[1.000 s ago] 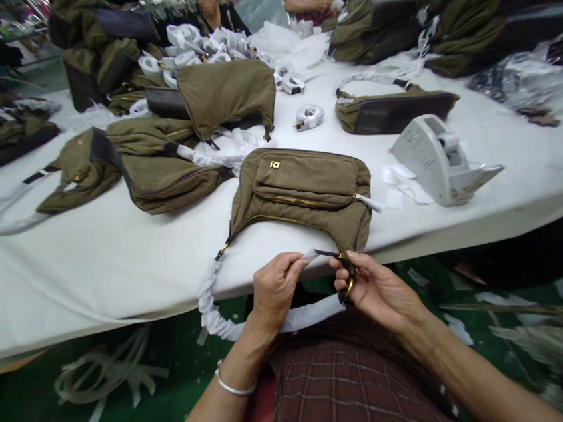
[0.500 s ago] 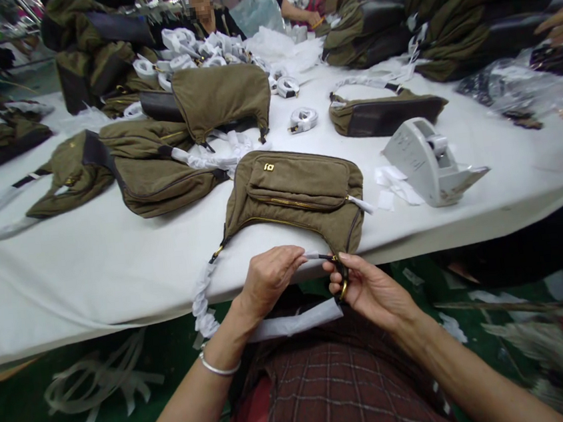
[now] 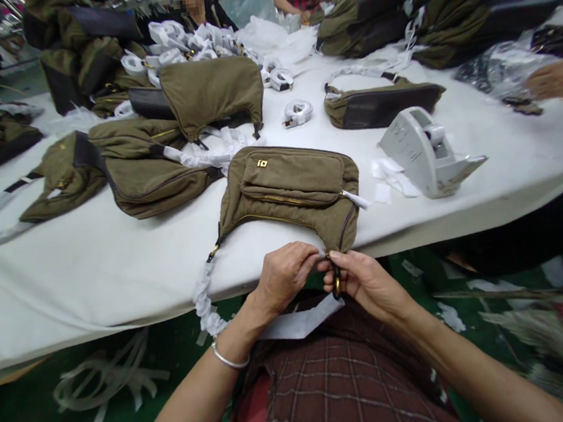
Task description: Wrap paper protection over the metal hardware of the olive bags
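An olive-green handbag (image 3: 288, 177) lies on the table with its lower right corner over the front edge. Closed in a pinch, my left hand (image 3: 285, 274) holds a small white-wrapped zipper pull (image 3: 321, 254) by that corner. My right hand (image 3: 372, 282) grips the bag's corner with thumb and fingers, beside a gold ring (image 3: 337, 285). The paper-wrapped shoulder strap (image 3: 301, 323) loops below my hands, over my lap, and joins the bag's left end at a gold clasp (image 3: 213, 252). My fingers partly hide the pull and the corner.
A grey tape dispenser (image 3: 431, 155) stands to the right, with white paper pieces (image 3: 392, 176) beside it. More olive bags (image 3: 152, 177) lie left and behind. Wrapped strap coils (image 3: 298, 112) are heaped at the back. Co-workers sit opposite; another person's hand (image 3: 559, 79) is at far right.
My left hand has moved right, closer to my right hand, and less of the white-wrapped pull shows. The view has shifted slightly. The far-right person's hand has moved lower.
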{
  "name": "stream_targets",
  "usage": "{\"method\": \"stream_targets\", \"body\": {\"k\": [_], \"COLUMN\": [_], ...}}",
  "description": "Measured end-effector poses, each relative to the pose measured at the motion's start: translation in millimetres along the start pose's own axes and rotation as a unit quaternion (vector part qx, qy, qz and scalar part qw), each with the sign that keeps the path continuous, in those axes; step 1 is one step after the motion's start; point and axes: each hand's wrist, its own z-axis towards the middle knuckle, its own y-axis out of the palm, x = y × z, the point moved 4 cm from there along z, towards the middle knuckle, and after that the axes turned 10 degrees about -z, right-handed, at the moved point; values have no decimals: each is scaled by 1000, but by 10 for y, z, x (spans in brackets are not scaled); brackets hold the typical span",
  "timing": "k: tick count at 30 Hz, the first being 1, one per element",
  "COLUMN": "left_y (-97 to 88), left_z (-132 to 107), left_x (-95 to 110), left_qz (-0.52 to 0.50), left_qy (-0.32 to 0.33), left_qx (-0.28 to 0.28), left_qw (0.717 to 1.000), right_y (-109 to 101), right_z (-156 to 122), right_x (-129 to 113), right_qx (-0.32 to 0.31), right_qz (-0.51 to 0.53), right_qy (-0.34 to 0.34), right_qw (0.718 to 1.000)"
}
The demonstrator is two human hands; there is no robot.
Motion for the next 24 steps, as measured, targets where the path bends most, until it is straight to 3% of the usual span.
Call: {"method": "stream_targets", "body": {"k": [4, 9, 11, 13, 15, 17, 19, 21, 24], "left_y": [99, 195, 210, 217, 226, 240, 254, 264, 255], "left_z": [20, 47, 48, 40, 29, 21, 22, 31, 41], "left_x": [-24, -30, -37, -51, -60, -58, -48, -30, -6], "left_qz": [-10, -24, -20, -18, -17, -15, -12, -9, -19], "left_qy": [-39, -53, -60, -66, -65, -56, -46, -32, -16], "left_qx": [25, 14, 17, 22, 25, 23, 21, 20, 19], "left_qw": [999, 998, 998, 997, 997, 998, 999, 999, 1000], "right_y": [-116, -287, -329, -351, -332, -256, -141, -40, 26], "right_z": [45, 107, 83, 26, -53, -118, -124, -72, 34], "right_x": [34, 0, -122, -312, -518, -654, -681, -639, -584], "right_qx": [0, -27, -17, 30, 95, 119, 82, 36, 18], "right_qz": [-133, -366, -466, -572, -629, -640, -653, -680, -699], "right_qy": [-35, -48, -67, -121, -215, -314, -380, -396, -389], "right_qw": [990, 929, 882, 811, 741, 691, 650, 617, 599]}}
